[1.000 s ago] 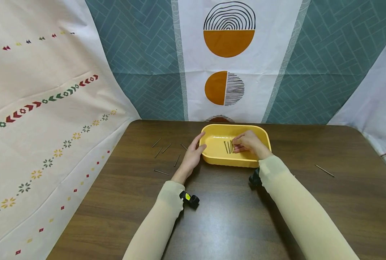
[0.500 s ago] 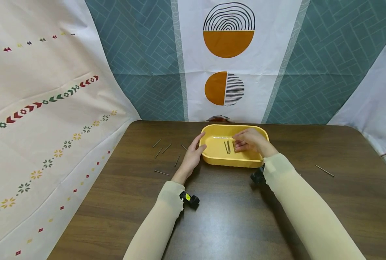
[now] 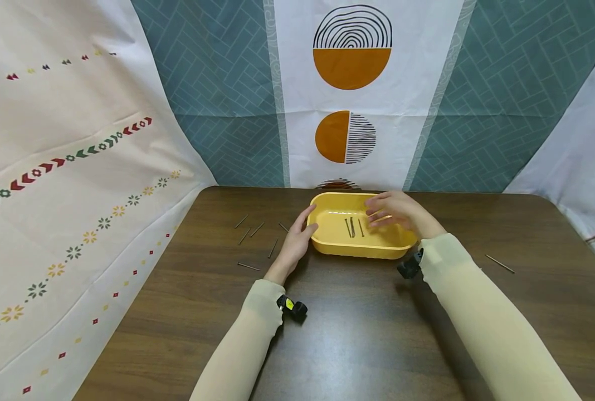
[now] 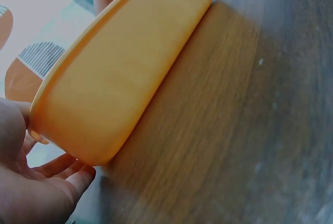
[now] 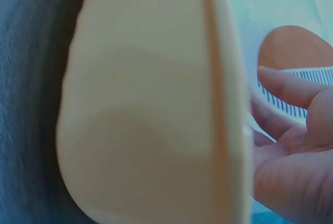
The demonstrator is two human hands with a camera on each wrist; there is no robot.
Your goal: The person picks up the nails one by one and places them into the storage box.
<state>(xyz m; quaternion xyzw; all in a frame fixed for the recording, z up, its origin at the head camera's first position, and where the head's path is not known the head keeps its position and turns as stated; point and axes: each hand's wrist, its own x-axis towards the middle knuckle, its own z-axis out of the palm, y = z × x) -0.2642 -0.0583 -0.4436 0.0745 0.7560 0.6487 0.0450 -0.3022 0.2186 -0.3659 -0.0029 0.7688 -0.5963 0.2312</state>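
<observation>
In the head view my left hand [image 3: 296, 240] grips the left end of a yellow tray [image 3: 357, 250]. The left wrist view shows that hand's digits at the rim and against the outer wall of the tray [image 4: 119, 73]. Thin metal nails [image 3: 352, 227] lie roughly upright-on in a row on the tray floor, with one nail [image 3: 361, 228] a little apart to the right. Over the tray's right half hovers my right hand [image 3: 395, 210], its fingers loosely spread and holding nothing. From the right wrist, the right hand [image 5: 294, 135] shows beyond the tray's wall.
Several loose nails [image 3: 244, 236] are scattered on the brown wooden table [image 3: 327, 334] left of the tray. A single nail [image 3: 500, 264] lies far to the right. A patterned cloth [image 3: 217, 94] hangs behind the table's back edge.
My right hand has let go of a nail, which now lies right of the others, and has drawn away to the right. The left hand stays at the tray's end.
</observation>
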